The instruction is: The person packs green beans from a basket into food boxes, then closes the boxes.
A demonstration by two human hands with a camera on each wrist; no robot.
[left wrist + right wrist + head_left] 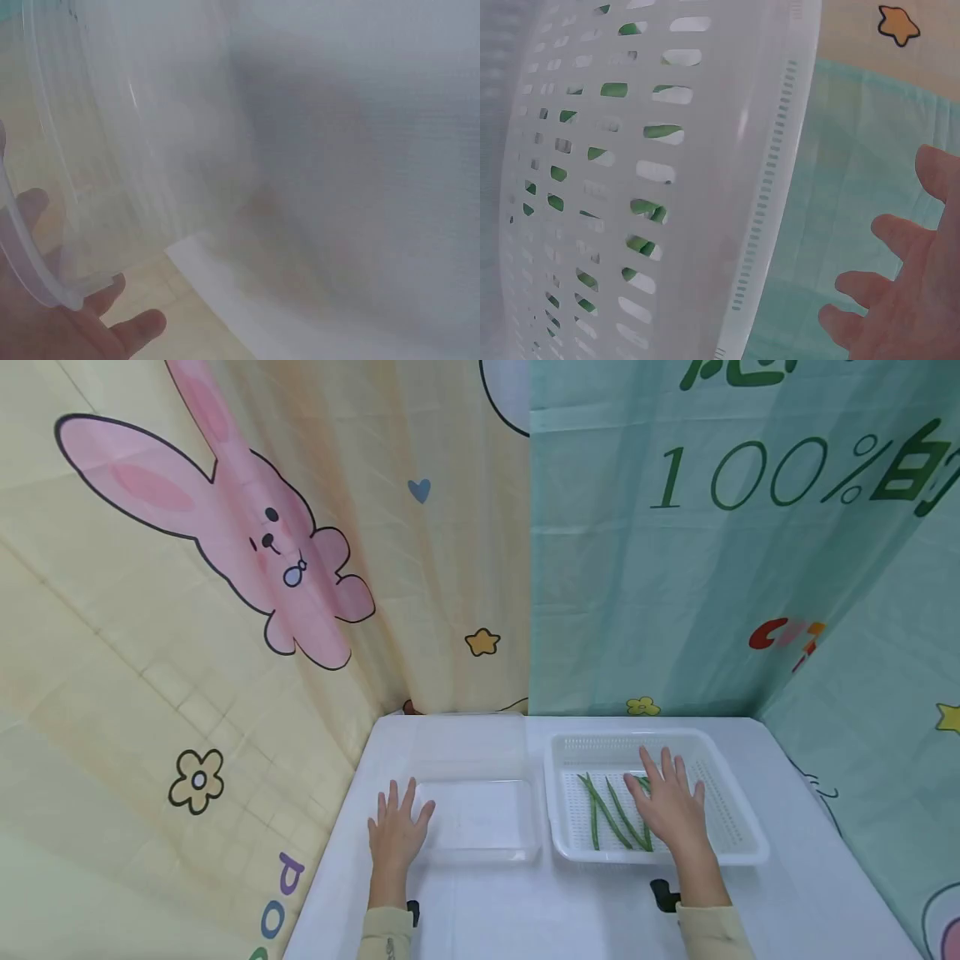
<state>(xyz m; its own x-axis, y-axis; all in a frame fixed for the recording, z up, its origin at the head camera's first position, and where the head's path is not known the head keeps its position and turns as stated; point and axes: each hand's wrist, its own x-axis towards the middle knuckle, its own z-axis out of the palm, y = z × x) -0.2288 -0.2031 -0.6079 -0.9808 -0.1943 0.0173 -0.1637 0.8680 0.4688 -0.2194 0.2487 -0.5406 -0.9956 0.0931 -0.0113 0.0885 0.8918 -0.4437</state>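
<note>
The white table (525, 910) stretched in front of me, with printed curtains (225, 568) hung close around it. On its right half sat the white slotted basket (731, 847), and on its left half, just beside the basket, the clear plastic tub (480, 852), which looked bare inside. A few green beans (611, 814) lay loose on the basket floor, toward its left side.

My right hand (672, 806) was spread flat over the basket, fingers straight and apart, gripping nothing; from the head view it lay over the rightmost beans, though I could not tell whether my palm pressed on them. My left hand (396, 828) rested flat on the table against the tub's left edge, fingers likewise straight and holding nothing; the left wrist view showed the tub's rim (34, 277) just by my fingertips (142, 326).

I judged this to be the very start of the work: the beans had not yet been picked up. The next move, as I saw it, called for my right fingers to close on one bean while my left hand steadied the tub.
</note>
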